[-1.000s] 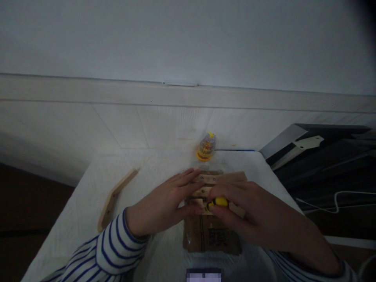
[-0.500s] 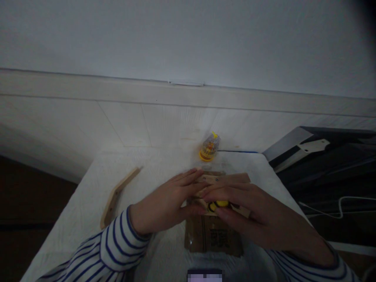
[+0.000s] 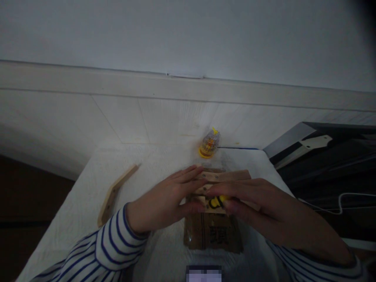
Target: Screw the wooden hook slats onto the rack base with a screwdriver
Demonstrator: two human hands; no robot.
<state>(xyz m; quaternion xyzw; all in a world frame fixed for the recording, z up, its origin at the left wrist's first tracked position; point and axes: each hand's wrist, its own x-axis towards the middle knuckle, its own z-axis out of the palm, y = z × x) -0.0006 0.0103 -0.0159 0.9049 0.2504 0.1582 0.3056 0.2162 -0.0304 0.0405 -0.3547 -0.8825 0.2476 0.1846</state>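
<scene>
Head: yellow tool point(image 3: 219, 201) beneath right hand point(image 3: 261, 209)

Two hands point(image 3: 164, 203) point(image 3: 258, 209), one yellow tool point(image 3: 219, 200), one cardboard box point(image 3: 213, 235), one toy point(image 3: 209, 143)

wooden slats point(image 3: 225, 176) on cardboard point(image 3: 212, 233), bottle point(image 3: 208, 143) behind

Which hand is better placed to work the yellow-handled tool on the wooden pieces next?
Right. The right hand is closed around the yellow tool over the wooden slats, while the left hand lies with fingers stretched across them, steadying from the side.
</scene>
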